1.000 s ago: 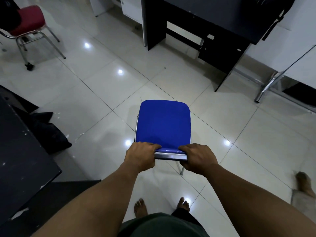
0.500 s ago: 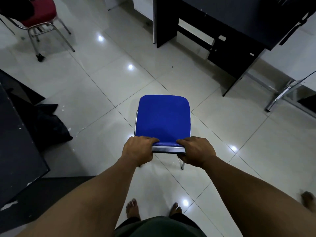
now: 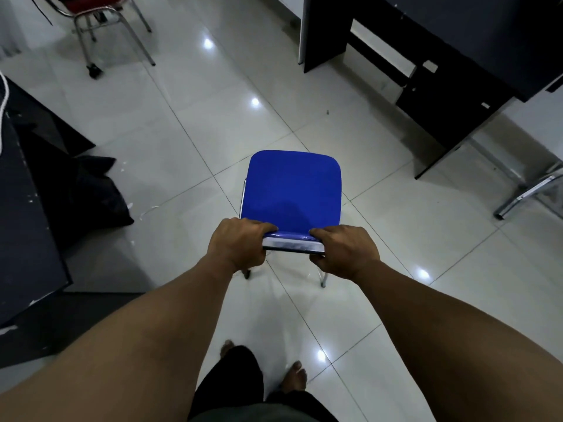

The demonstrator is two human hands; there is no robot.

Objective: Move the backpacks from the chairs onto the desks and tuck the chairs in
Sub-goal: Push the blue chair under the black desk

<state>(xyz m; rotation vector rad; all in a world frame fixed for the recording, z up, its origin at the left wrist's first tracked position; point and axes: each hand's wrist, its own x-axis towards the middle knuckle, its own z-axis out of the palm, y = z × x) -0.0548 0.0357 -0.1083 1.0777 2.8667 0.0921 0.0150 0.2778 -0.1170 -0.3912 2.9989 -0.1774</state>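
Observation:
A blue padded chair (image 3: 292,187) with a chrome frame stands on the white tiled floor in front of me, its seat bare. My left hand (image 3: 239,245) grips the left end of the backrest's top edge. My right hand (image 3: 344,252) grips the right end. A black desk (image 3: 457,56) stands ahead at the upper right, its kneehole facing the chair, about a tile's length beyond the seat's front edge. No backpack shows on this desk's visible part.
A red chair (image 3: 100,13) with chrome legs stands at the far upper left. A dark desk (image 3: 27,208) runs along the left edge, with a black bag (image 3: 88,193) on the floor beside it. A chrome table leg (image 3: 530,193) lies at right.
The blue chair has moved forward across the floor towards the black desk, with both hands holding its backrest as before. My feet have stepped forward after it.

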